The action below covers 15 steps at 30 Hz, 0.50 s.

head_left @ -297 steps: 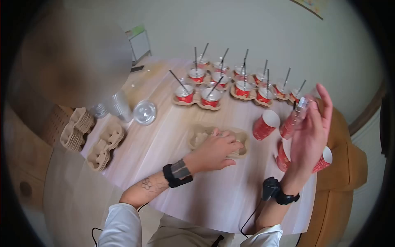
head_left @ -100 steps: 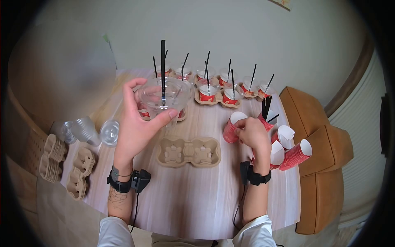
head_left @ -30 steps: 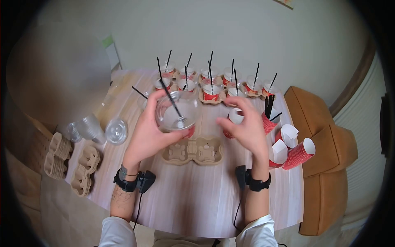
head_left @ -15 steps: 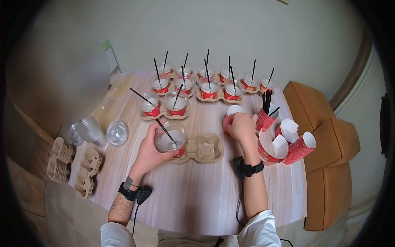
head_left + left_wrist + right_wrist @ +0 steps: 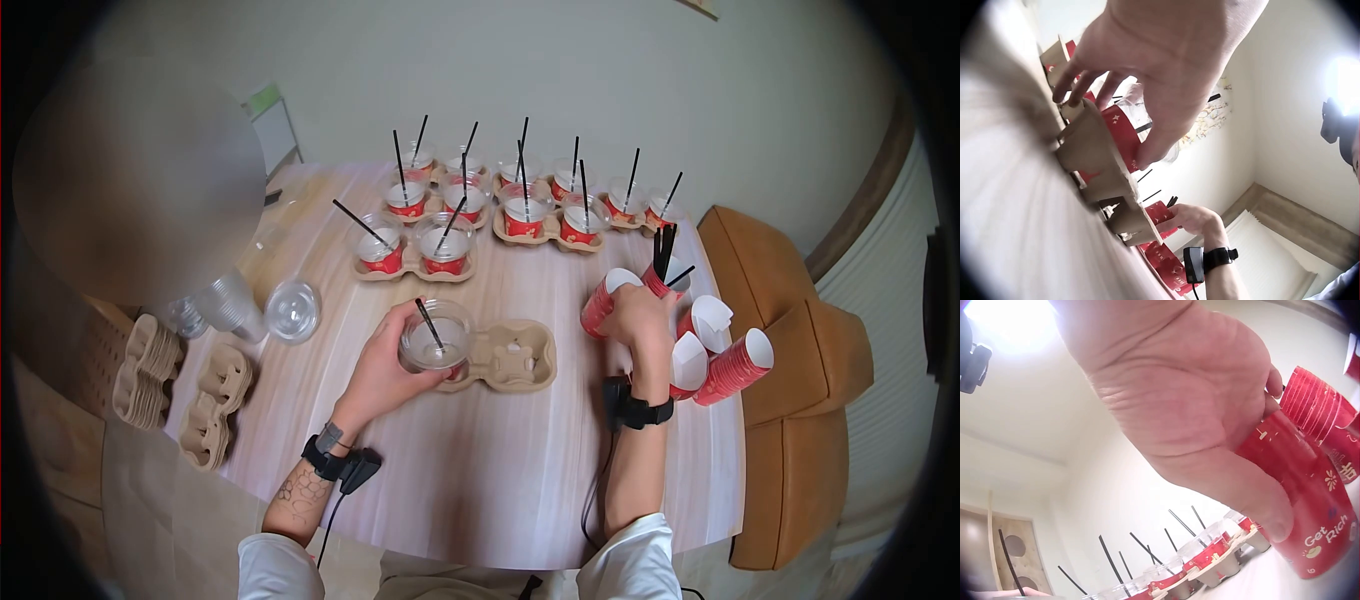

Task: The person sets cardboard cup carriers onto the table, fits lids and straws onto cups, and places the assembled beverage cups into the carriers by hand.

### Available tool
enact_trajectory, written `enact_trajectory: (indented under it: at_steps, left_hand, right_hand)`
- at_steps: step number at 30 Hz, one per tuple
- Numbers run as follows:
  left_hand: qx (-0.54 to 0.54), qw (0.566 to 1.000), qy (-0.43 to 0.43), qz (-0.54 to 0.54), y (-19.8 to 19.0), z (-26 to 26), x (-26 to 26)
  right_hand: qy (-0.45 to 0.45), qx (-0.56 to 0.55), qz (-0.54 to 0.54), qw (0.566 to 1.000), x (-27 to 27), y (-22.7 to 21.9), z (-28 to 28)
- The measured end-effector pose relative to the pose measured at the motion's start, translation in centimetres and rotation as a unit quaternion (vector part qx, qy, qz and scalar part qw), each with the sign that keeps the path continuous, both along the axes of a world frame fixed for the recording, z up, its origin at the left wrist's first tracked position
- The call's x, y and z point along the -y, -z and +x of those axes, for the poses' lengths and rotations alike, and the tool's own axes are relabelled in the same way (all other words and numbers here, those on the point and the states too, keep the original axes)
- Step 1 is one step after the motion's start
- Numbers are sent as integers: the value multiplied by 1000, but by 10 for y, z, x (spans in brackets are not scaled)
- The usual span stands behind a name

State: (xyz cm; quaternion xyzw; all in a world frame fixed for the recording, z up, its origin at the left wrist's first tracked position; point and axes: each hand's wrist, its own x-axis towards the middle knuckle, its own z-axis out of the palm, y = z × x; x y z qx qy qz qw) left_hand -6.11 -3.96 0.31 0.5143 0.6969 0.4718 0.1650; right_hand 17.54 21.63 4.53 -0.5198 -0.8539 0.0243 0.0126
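lidded cup (image 5: 437, 343) is gripped by the left hand (image 5: 385, 362) over the carrier (image 5: 510, 357); tilted, it could be tipped out

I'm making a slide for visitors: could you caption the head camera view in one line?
Left hand sets a lidded cup with a straw into a cardboard carrier; right hand grips a red paper cup.

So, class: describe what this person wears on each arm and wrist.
Both arms are in white sleeves pushed up to the elbow. The left hand has a black wrist strap carrying a small black camera with a thin black cable, and a line tattoo on the forearm. The right hand wears a matching strap, camera and cable.
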Motion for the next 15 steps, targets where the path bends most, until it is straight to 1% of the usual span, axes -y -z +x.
enact_trajectory:
  at_steps: [3, 5, 7, 8, 10, 12, 14, 15]
  left_hand:
    - [3, 1000, 4, -2, 5, -3, 0]
    - [13, 1000, 7, -8, 7, -5, 2]
    - [-32, 999, -1, 1, 7, -5, 7]
    - [-32, 999, -1, 2, 5, -6, 8]
    - [50, 998, 38, -20, 2, -7, 12]
    - [49, 998, 42, -13, 7, -6, 10]
    - [48, 998, 43, -5, 8, -7, 9]
    - [44, 998, 24, -43, 6, -8, 10]
  right_hand:
    - [12, 21, -13, 1000, 5, -7, -2]
    - [30, -5, -3, 1000, 5, -8, 3]
    - [25, -6, -4, 1000, -1, -6, 10]
    - [21, -8, -6, 1000, -3, -4, 12]
    - [8, 0, -10, 1000, -3, -2, 16]
    - [-5, 7, -13, 1000, 0, -4, 17]
    - [-6, -11, -73, 997, 4, -13, 18]
    - [-7, -11, -73, 997, 6, -17, 18]
